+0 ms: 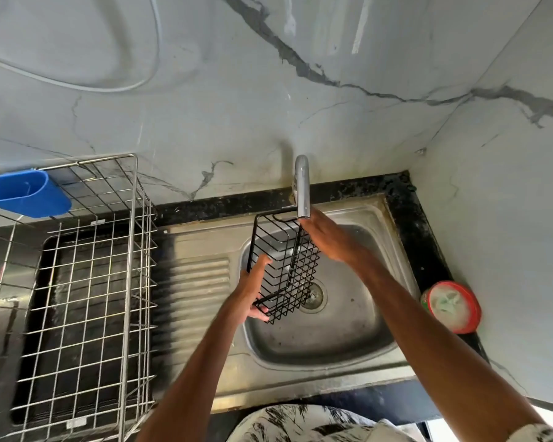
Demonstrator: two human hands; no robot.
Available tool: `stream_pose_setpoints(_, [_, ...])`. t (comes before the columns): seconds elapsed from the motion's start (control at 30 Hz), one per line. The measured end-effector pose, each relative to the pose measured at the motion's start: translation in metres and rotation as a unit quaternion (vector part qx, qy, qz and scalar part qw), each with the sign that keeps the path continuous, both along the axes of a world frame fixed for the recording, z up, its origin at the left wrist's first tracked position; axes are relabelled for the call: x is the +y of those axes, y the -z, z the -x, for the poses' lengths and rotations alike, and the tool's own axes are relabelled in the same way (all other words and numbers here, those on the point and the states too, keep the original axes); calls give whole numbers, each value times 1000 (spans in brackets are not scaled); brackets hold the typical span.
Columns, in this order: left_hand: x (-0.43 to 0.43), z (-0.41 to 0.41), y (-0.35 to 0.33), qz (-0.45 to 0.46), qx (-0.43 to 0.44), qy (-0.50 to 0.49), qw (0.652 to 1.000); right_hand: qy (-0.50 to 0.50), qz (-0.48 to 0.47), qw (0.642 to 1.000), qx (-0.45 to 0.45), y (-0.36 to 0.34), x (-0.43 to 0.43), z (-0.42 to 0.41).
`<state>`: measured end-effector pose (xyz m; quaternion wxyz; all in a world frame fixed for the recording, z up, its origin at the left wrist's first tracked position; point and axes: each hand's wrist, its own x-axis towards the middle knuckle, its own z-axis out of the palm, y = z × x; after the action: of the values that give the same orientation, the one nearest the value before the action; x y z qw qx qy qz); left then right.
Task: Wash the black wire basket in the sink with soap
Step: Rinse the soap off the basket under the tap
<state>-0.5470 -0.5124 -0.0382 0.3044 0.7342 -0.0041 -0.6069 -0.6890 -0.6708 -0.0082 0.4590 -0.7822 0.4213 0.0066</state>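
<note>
A small black wire basket hangs tilted over the steel sink, above the drain. My left hand grips its near lower corner from the left, thumb up along the side wires. My right hand lies against the basket's far right edge, right under the chrome tap; its fingers are hidden behind the basket and spout. No water stream is visible. A round red tub of pale green dish soap sits on the dark counter to the right of the sink.
A large steel wire drying rack with a blue plastic cup holder stands on the left. The ribbed drainboard lies between rack and basin. Marble-look walls enclose the back and right.
</note>
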Motion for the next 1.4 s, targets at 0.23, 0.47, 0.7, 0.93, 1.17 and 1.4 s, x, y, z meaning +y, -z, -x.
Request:
stream_pose_setpoints(0.23, [5, -4, 0, 32, 14, -27, 999, 12, 15, 1000, -24, -2, -1, -15])
stream_pose_setpoints(0.47, [9, -12, 3, 73, 38, -15, 996, 130, -327, 928, -124, 0, -27, 0])
stream_pose_setpoints(0.7, [10, -16, 20, 80, 135, -33, 987, 143, -404, 899, -91, 2, -38, 13])
stream_pose_setpoints(0.93, [11, -17, 28, 93, 182, -57, 977, 180, -356, 914, -69, -3, -30, 8])
stream_pose_setpoints(1.17, [-5, -27, 23, 103, 136, -146, 975, 196, -229, 953, -16, 1, -15, 1])
stream_pose_setpoints(1.4, [-30, -27, 15, 50, -6, -57, 997, 130, 4, 988, 84, -13, 4, -9])
